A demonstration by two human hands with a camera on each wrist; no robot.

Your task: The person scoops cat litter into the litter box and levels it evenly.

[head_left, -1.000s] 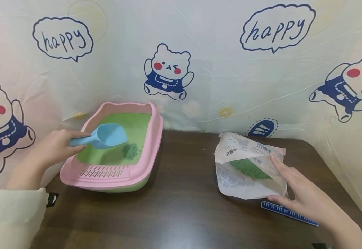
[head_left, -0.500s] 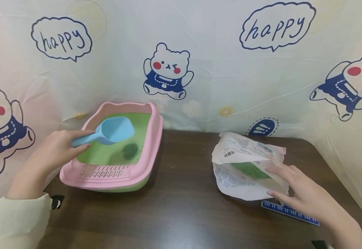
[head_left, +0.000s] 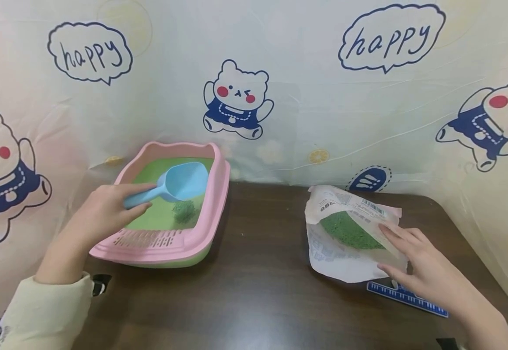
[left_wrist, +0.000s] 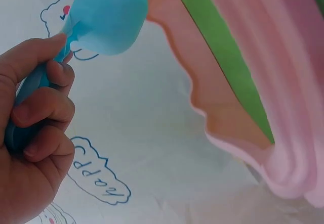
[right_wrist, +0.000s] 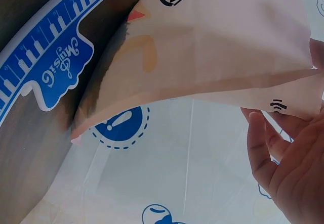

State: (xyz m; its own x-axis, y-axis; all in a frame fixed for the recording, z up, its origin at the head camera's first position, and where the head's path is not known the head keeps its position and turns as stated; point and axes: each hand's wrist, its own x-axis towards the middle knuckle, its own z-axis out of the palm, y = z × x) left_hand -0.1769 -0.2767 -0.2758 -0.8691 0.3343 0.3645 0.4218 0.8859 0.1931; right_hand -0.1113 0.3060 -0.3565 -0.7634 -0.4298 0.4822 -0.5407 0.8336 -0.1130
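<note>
My left hand point(head_left: 110, 209) grips the handle of a light blue scoop point(head_left: 187, 181), seen in the head and left wrist views. The scoop's bowl hangs above a pink and green litter box point(head_left: 219, 204). A small patch of dark green litter point(head_left: 185, 212) lies on the box's green floor. To the right stands a white paper litter bag point(head_left: 341, 270) with its mouth spread, green litter point(head_left: 352, 232) showing inside. My right hand point(head_left: 424, 260) holds the bag's right edge, with thumb and fingers on either side. In the right wrist view the bag point(right_wrist: 212, 42) hides part of the fingers.
A blue ruler point(head_left: 411, 301) with a piano-key print lies right of the bag, partly under my right hand. Brown table point(head_left: 262, 253) separates the box and the bag. Behind rises a pale printed cloth point(head_left: 293, 97) with bears and "happy" bubbles.
The scoop and left hand have moved right across the box, with the scoop also rising a little. The bag's mouth now stands wider, showing more litter. The right hand has shifted slightly.
</note>
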